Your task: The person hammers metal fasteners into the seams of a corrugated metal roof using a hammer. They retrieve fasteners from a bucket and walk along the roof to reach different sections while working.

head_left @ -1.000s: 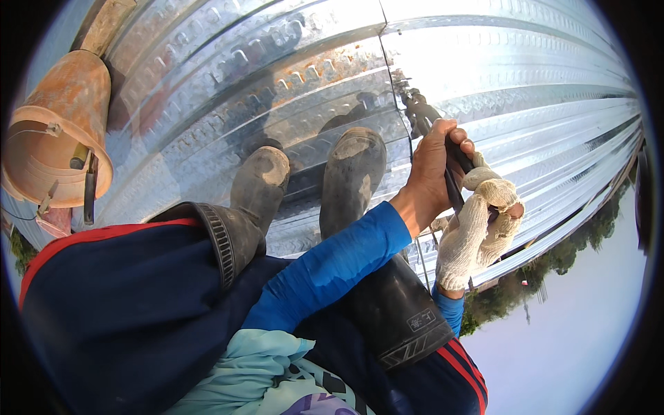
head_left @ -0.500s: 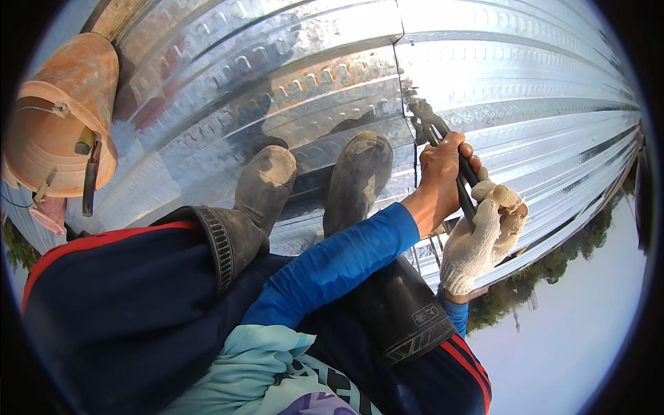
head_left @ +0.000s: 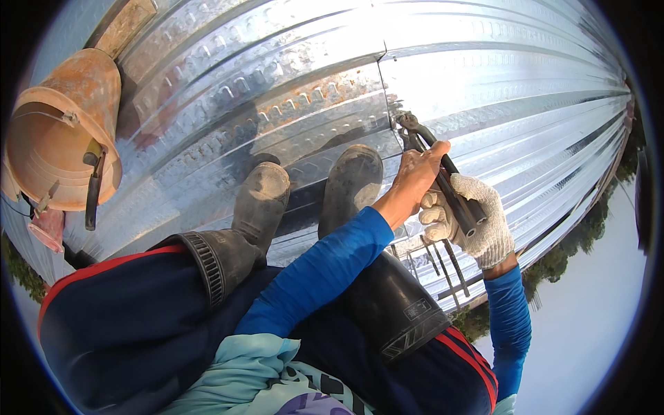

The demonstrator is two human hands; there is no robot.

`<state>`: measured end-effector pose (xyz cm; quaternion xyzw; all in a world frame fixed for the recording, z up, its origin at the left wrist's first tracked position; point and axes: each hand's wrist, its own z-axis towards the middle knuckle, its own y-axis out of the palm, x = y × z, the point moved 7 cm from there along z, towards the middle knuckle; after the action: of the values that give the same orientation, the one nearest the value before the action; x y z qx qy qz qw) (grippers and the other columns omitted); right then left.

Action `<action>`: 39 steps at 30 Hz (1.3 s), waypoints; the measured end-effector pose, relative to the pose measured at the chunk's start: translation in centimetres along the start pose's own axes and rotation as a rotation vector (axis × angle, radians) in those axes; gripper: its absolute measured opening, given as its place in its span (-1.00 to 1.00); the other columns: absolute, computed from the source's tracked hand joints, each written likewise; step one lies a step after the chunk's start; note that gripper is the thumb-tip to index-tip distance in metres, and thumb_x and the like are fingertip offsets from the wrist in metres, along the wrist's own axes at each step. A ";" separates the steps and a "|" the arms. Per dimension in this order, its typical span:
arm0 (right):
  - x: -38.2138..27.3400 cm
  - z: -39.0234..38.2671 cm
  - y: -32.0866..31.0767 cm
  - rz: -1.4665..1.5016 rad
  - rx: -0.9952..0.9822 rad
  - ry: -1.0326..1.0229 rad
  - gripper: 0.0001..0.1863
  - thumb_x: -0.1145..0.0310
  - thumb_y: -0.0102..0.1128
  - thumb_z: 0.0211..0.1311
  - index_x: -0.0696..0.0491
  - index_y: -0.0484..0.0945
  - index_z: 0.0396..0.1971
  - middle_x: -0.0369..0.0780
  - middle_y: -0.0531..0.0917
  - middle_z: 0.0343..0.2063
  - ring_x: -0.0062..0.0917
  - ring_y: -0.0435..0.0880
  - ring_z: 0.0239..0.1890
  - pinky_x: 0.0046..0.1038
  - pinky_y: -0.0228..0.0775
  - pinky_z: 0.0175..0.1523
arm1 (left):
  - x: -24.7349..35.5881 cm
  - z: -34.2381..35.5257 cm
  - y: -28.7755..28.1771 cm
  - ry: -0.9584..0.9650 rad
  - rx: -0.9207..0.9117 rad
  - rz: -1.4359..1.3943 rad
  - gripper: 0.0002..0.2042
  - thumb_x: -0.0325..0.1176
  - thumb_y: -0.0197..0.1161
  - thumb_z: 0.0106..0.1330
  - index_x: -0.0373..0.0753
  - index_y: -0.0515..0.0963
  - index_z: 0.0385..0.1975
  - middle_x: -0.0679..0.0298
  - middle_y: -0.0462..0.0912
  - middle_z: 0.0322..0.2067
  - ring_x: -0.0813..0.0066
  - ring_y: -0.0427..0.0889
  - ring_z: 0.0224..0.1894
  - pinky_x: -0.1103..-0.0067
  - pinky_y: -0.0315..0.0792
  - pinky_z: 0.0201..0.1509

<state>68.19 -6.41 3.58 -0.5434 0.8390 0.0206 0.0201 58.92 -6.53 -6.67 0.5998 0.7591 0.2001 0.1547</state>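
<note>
A pair of dark long-handled pliers [head_left: 453, 197] slants across the ribbed metal sheets, its jaws at the seam between two sheets. My left hand [head_left: 418, 169], bare, is closed around the handles near the head. Lower down, my right hand [head_left: 492, 225], in a pale knit glove, cups the handle ends with its fingers curled around them. The two handles lie close together. What the jaws bite on is too small to make out.
Shiny corrugated metal decking [head_left: 470, 69] spreads under my rubber boots [head_left: 351, 180]. At the left an orange bucket [head_left: 83, 83] lies on its side, a dark-handled tool [head_left: 94, 190] at its mouth. Thin dark rods [head_left: 446, 266] show below my right hand. Trees stand beyond the deck's edge.
The handles have come closer together. My gloved right hand has shifted from the side of one handle to around both ends, and its forearm shows more. The view has moved slightly.
</note>
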 end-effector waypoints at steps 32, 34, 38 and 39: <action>0.1 0.3 -1.3 -0.128 -0.323 0.071 -0.81 0.28 0.19 0.42 0.11 0.56 -0.26 -0.23 0.56 -0.56 -0.53 0.59 -0.57 -0.53 0.44 -0.49 | -2.1 5.4 0.2 -0.072 0.014 -0.200 -0.45 0.23 0.31 0.35 -0.26 0.58 -0.39 0.11 0.68 -0.46 0.19 0.78 -0.41 0.30 0.73 -0.25; 0.6 0.7 -1.8 -0.139 -0.364 0.042 -0.81 0.26 0.19 0.42 0.09 0.57 -0.26 -0.23 0.58 -0.53 -0.51 0.59 -0.54 -0.51 0.44 -0.46 | -0.9 4.2 -0.6 -0.092 0.026 0.143 -0.35 0.35 0.19 0.37 -0.29 0.61 -0.37 0.05 0.71 -0.43 0.15 0.78 -0.46 0.23 0.75 -0.28; 1.9 2.5 -1.9 0.020 -0.406 0.143 -0.88 0.33 0.19 0.39 0.06 0.56 -0.26 -0.24 0.60 -0.42 -0.46 0.62 -0.46 -0.47 0.45 -0.40 | 6.5 0.2 -1.6 -0.254 0.083 1.231 -0.31 0.35 0.15 0.39 -0.34 0.68 -0.22 -0.08 0.77 -0.36 0.05 0.80 -0.42 0.22 0.72 -0.29; 2.0 2.9 -1.6 0.030 -0.404 0.171 -0.89 0.35 0.19 0.38 0.06 0.56 -0.26 -0.24 0.60 -0.41 -0.46 0.63 -0.45 -0.47 0.45 -0.39 | 9.6 -0.1 -1.2 -0.062 0.050 1.629 -0.34 0.28 0.23 0.34 -0.35 0.62 -0.09 -0.07 0.76 -0.30 0.06 0.80 -0.33 0.23 0.69 -0.24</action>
<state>68.90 -8.73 0.58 -0.5237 0.8244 0.1423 -0.1609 55.60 2.55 -7.09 0.9722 0.0845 0.2162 -0.0316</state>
